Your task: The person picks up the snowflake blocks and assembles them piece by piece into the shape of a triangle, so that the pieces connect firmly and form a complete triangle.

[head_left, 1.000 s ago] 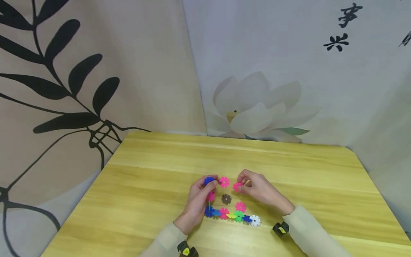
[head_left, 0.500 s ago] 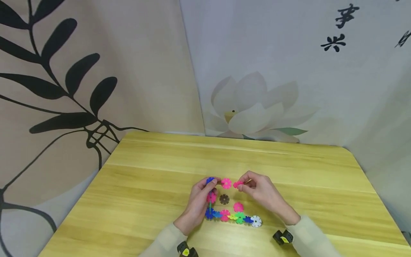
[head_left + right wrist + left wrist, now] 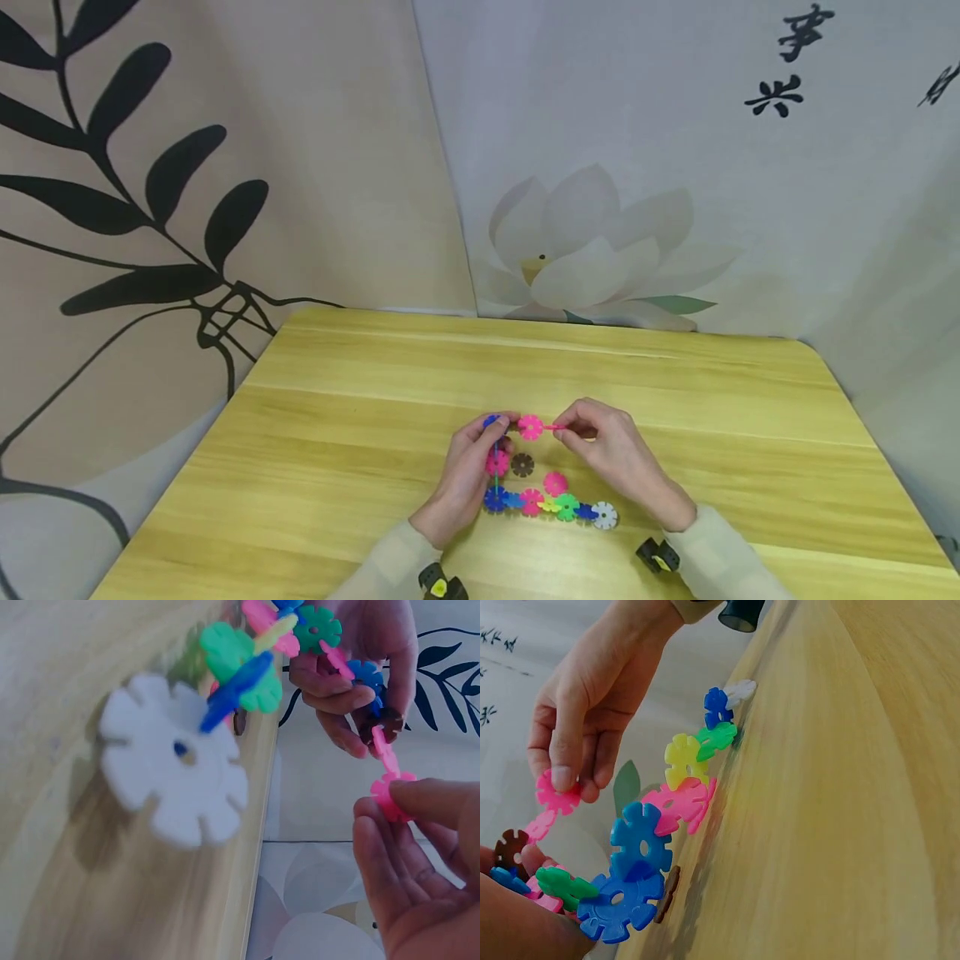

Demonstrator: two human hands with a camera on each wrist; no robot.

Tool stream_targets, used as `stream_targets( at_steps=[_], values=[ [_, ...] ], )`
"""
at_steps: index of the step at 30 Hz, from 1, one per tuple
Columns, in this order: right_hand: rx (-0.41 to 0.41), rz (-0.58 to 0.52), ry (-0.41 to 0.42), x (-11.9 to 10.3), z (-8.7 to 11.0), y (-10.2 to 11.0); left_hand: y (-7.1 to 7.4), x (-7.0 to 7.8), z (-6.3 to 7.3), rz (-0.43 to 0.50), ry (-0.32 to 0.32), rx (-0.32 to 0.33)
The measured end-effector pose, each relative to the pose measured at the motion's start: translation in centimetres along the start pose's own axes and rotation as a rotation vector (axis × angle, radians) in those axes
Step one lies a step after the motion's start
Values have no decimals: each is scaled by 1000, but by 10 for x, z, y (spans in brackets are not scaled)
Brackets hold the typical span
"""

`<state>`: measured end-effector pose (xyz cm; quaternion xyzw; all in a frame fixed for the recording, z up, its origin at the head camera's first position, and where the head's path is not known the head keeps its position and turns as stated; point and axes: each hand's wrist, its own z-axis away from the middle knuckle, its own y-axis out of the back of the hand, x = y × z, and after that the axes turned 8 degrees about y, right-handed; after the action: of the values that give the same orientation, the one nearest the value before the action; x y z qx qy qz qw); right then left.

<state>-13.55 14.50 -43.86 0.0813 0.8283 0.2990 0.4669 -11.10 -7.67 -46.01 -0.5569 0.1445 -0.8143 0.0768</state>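
at six o'clock of the table (image 3: 375,375): one disc chain (image 3: 532,502); light, stiff, i judge; pinch rims. left hand (image 3: 463,471), nine o'clock: fingers gripping blue disc (image 3: 491,420). right hand (image 3: 618,446), two o'clock: fingers clamped on pink disc (image 3: 553,801).

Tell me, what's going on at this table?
A person is handling a bent chain of notched plastic discs. The left hand grips its far left corner, while the right hand pinches a pink disc against the chain's far end. Whether it is fully slotted in is hard to tell. A brown disc and another pink disc lie apart.
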Motion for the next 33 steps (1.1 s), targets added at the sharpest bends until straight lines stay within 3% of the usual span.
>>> stream_targets(
  at_steps=[15,23,33],
  values=[
    [56,24,88,3,2,-3,-7,-1,-3,-29,-1,29],
    [109,56,161,4,5,-3,-16,-1,-3,-11,-44,58],
    [111,30,181,9,6,-6,-17,2,-4,-56,-38,31]
  ],
)
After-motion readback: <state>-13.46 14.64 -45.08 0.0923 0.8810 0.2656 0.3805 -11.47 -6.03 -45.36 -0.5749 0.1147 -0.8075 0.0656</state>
